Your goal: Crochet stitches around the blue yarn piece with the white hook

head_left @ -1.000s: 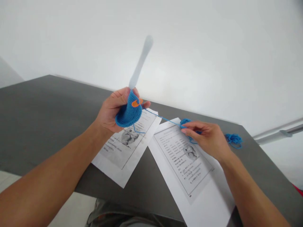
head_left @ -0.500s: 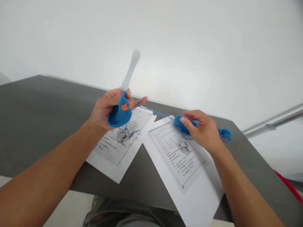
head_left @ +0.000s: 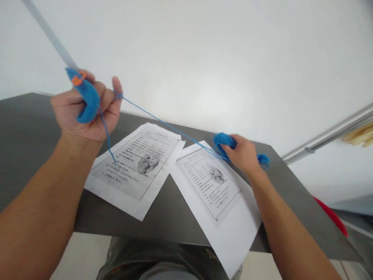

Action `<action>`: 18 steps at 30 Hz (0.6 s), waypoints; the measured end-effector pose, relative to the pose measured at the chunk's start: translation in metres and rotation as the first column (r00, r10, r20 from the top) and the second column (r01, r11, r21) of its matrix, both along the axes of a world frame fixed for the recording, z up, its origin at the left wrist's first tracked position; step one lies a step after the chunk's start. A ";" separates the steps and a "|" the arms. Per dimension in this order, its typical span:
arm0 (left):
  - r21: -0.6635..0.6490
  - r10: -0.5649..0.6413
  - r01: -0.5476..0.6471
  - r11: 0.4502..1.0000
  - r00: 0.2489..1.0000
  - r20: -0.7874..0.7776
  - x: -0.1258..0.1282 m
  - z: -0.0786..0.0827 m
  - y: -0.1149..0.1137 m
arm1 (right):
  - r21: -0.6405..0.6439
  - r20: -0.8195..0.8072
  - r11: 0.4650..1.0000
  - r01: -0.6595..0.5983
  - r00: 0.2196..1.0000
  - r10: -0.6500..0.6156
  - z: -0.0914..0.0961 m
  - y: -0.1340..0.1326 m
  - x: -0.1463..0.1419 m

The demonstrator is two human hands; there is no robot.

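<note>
My left hand (head_left: 103, 93) is raised at the left, closed around a small curled piece of blue crochet (head_left: 91, 99). An orange stitch marker (head_left: 78, 80) is clipped near its top. A pale grey crochet hook (head_left: 52, 37), smeared by motion, sticks out up and left from this hand; its tip is hidden. A blue strand (head_left: 154, 116) runs taut from around a raised finger of the left hand to the yarn bundle (head_left: 223, 139). My right hand (head_left: 243, 153) grips that bundle above the table. From the crochet piece a loose yarn tail (head_left: 106, 132) dangles.
Two printed sheets lie on the dark grey table (head_left: 166, 202): the left sheet (head_left: 136, 204) and the right sheet (head_left: 230, 241), which overhangs the front edge. A yarn tuft (head_left: 263, 158) rests beyond my right hand. A white wall stands behind; a red object (head_left: 332, 216) shows at right.
My left hand has moved left and up with the crochet piece, and the strand between the hands has lengthened. The hook now tilts left. My right hand has lifted the yarn slightly.
</note>
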State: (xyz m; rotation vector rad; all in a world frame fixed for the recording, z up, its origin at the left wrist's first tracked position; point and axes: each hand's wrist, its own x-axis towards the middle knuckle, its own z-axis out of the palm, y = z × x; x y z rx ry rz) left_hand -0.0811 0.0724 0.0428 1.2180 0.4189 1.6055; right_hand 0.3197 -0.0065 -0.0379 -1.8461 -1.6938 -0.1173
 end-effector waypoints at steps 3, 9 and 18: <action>0.143 0.093 -0.082 0.986 0.993 -0.067 -0.012 0.001 0.007 | 0.143 -0.081 0.988 -0.057 0.994 0.069 0.006 0.000 -0.015; 0.250 0.169 -0.135 0.959 0.979 -0.118 -0.027 0.002 0.014 | 0.143 -0.152 0.949 -0.280 0.942 0.300 -0.006 0.004 -0.039; -0.103 0.008 -0.012 0.995 0.999 -0.040 0.026 -0.019 -0.011 | 0.282 -0.445 0.915 -0.288 0.806 0.391 -0.005 -0.006 -0.056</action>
